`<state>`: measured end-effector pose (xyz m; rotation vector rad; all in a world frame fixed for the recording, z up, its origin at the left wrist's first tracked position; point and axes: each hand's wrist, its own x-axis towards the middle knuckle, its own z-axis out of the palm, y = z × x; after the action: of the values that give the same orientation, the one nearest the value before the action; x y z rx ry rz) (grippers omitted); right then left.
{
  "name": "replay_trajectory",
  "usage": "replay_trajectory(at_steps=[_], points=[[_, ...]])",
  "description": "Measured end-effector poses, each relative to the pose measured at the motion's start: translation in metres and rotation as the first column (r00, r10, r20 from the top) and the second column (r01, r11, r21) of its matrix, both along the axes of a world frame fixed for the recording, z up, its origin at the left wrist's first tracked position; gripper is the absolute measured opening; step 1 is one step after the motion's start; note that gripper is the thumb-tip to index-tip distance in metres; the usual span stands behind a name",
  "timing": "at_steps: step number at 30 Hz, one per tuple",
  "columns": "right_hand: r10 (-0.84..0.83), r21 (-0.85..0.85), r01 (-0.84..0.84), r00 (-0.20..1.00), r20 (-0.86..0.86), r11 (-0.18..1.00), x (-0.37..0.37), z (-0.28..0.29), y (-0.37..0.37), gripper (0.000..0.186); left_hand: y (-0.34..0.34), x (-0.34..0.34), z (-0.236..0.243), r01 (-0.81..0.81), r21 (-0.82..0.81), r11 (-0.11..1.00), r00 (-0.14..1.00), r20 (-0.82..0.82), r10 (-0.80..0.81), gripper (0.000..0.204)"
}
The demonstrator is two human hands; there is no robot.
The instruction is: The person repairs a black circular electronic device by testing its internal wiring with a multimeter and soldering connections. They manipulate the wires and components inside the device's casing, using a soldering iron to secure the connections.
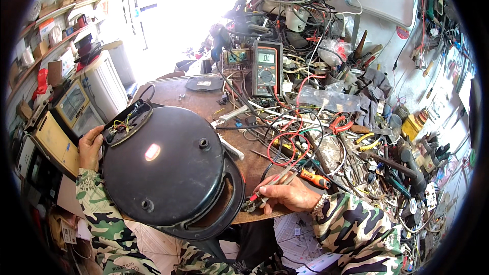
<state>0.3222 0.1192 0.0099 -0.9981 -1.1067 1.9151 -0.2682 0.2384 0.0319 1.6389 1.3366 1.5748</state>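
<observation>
A large black round appliance housing (168, 168) lies tilted at the table's front edge, bottom side up. Two round feet stand out on it, and a curved opening shows at its lower right. My left hand (90, 147) grips its left edge, beside an exposed compartment with thin coloured wires (125, 124). My right hand (288, 194) is closed around slim test probes (277, 178), just right of the housing. A red part shows near its fingertips; small bits under them are hard to make out. Red and black leads run toward a multimeter (266, 69), which stands upright with its display lit.
Tangled cables (300, 0) and tools crowd the right side. An orange screwdriver (315, 179) lies beside my right hand, with red-handled pliers (340, 125) farther back. A flat dark disc (204, 83) rests at the table's back. Loaded shelves (66, 7) stand left.
</observation>
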Motion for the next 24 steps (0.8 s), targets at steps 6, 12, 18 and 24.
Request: replay_trajectory(at_steps=[6,12,18,24], points=[[0.0,0.007,0.0,1.0,-0.004,1.0,-0.0002,0.0024,-0.0004,0.027,-0.0028,0.0035,0.0007,-0.02,0.002,1.0,1.0,0.002,0.02,0.03],[0.006,-0.003,-0.006,1.0,-0.009,1.0,-0.0005,0.0042,-0.0003,0.027,-0.0028,0.0059,-0.0008,0.038,0.053,0.998,0.999,0.001,-0.038,0.033],[0.002,0.001,-0.002,1.0,0.011,1.0,0.0003,0.0012,-0.0004,0.027,-0.0043,0.0048,-0.002,0.048,0.04,0.998,0.999,0.024,-0.049,0.037],[0.01,0.009,-0.01,1.0,0.012,1.0,0.0004,-0.0008,-0.0006,0.027,-0.0065,0.0087,0.0004,0.057,0.025,0.998,0.998,0.029,-0.058,0.039]])
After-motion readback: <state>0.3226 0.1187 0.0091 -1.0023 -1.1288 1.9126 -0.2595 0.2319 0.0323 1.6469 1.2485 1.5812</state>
